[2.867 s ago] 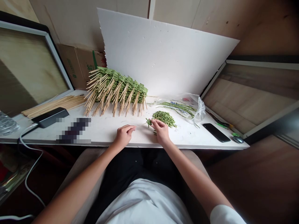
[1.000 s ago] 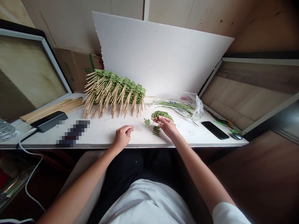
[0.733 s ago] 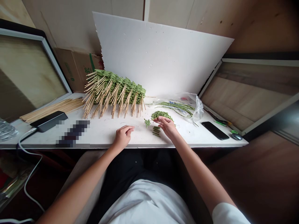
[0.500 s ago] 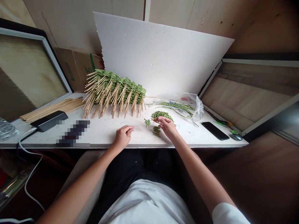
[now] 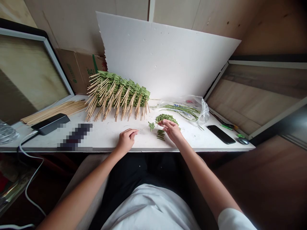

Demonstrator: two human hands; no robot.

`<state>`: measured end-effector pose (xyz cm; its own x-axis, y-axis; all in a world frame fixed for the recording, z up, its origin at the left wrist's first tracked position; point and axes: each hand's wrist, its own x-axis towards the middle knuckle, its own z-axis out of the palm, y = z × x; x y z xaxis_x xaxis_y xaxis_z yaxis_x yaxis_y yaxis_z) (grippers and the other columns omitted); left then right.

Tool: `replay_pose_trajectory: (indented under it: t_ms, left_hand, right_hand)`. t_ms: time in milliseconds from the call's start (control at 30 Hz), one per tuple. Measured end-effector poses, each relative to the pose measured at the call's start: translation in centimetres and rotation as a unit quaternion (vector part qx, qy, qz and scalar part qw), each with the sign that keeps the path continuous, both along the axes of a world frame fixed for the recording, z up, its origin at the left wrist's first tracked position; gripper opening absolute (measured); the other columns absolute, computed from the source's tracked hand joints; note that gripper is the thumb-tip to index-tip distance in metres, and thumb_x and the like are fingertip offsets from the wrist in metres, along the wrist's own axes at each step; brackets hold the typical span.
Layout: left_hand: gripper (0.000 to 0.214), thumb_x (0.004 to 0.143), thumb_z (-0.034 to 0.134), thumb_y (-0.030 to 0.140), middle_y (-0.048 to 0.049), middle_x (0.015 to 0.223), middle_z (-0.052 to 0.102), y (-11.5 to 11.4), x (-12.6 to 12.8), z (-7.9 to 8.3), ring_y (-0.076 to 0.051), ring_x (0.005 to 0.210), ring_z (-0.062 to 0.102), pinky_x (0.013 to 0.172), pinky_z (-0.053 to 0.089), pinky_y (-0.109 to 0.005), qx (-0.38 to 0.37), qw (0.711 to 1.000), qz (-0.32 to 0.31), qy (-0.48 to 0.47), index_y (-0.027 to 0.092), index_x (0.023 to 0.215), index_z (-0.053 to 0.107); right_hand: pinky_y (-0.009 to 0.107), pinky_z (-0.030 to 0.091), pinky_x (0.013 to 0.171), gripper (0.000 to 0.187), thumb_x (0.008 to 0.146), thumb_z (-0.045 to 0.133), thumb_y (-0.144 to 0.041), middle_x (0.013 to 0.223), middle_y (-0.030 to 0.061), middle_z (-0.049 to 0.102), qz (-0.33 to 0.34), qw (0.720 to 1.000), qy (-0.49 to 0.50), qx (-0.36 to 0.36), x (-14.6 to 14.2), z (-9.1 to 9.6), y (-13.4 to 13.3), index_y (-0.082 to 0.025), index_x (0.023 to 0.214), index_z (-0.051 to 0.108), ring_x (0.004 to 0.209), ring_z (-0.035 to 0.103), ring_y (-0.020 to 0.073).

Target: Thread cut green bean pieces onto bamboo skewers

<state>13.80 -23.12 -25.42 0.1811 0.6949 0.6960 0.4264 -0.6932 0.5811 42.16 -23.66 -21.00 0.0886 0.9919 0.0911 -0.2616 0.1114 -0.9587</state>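
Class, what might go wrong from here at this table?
The right hand is at the green pile, so a careless brush might scatter it. The small row of pieces lies close by and could be knocked askew. Sticks jutting frontward might snag on a reach.

Black trousers, with two tiny pale specks close to 6 o'clock, meet a loosely creased white shirt lower at 6. Its short sleeve shows between 4 and 5 o'clock. The left hand, at 8, and right hand, at 4, are bare.
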Motion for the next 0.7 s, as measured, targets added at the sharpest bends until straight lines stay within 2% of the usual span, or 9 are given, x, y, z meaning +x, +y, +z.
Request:
replay_pose_trajectory:
  t_ms: [167, 333, 600, 700]
  left_hand:
    - [0.021, 0.096, 0.058, 0.013, -0.0078, 0.091, 0.080, 0.13, -0.04, -0.19, -0.022, 0.083, 0.076, 0.076, 0.059, -0.032, 0.014, 1.000, -0.001, 0.005, 0.019, 0.098, 0.079]
    - [0.021, 0.096, 0.060, 0.011, -0.0084, 0.094, 0.081, 0.34, -0.13, -0.51, -0.022, 0.084, 0.076, 0.077, 0.060, -0.033, 0.016, 1.000, 0.001, 0.010, 0.019, 0.098, 0.079]
    - [0.021, 0.094, 0.060, 0.011, -0.0081, 0.092, 0.081, 0.44, -0.18, -0.50, -0.022, 0.084, 0.076, 0.078, 0.059, -0.032, 0.003, 1.000, 0.004, 0.001, 0.018, 0.095, 0.080]
    - [0.020, 0.094, 0.061, 0.012, -0.0077, 0.090, 0.081, 0.61, -0.15, -0.23, -0.022, 0.082, 0.076, 0.076, 0.059, -0.031, -0.017, 1.000, 0.003, -0.012, 0.018, 0.094, 0.080]
  right_hand:
    - [0.026, 0.053, 0.064, 0.034, 0.071, 0.090, -0.051, 0.100, 0.0061, 0.081, -0.012, 1.000, -0.014, 0.004, 0.06, 0.02, 0.07, -0.025, 0.091, 0.079, 0.105, 0.075, 0.0254]
    - [0.029, 0.053, 0.072, 0.030, 0.075, 0.088, -0.049, 0.097, 0.0069, 0.082, -0.010, 0.999, -0.037, 0.020, 0.51, -0.46, 0.34, -0.024, 0.090, 0.081, 0.100, 0.076, 0.0236]
    - [0.032, 0.057, 0.078, 0.030, 0.075, 0.089, -0.049, 0.099, 0.0081, 0.082, -0.015, 0.996, -0.079, 0.022, 0.71, -0.46, 0.17, -0.024, 0.090, 0.081, 0.105, 0.075, 0.0274]
    - [0.031, 0.058, 0.076, 0.031, 0.077, 0.088, -0.049, 0.101, 0.0083, 0.082, 0.002, 0.998, -0.059, 0.020, 0.49, -0.04, 0.01, -0.024, 0.094, 0.081, 0.108, 0.075, 0.0272]
